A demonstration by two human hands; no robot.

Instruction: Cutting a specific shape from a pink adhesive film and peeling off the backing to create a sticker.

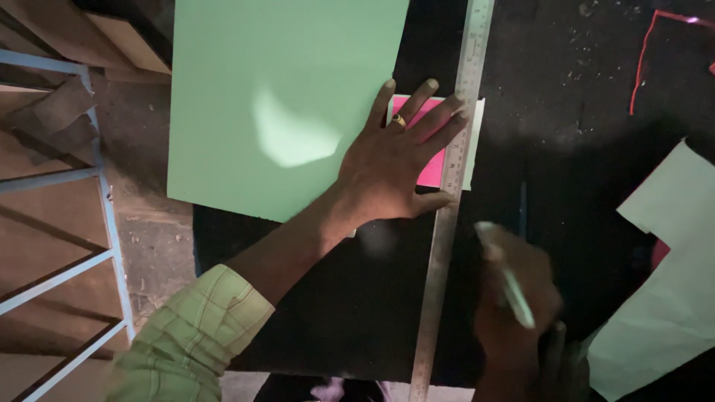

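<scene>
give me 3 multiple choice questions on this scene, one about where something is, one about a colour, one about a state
1. Where does the left hand press?
A. on the metal ruler and pink sheet
B. on the blue frame
C. on the floor

2. What colour is the large board left of the ruler?
A. yellow
B. light green
C. red

3. How is the right hand?
A. open and flat
B. closed around a pen
C. gripping the ruler

Answers:
1 A, the fingers are spread over the pink sheet with their tips on the ruler.
2 B, its whole face is pale green.
3 B, the fingers wrap the pen just right of the ruler.
</scene>
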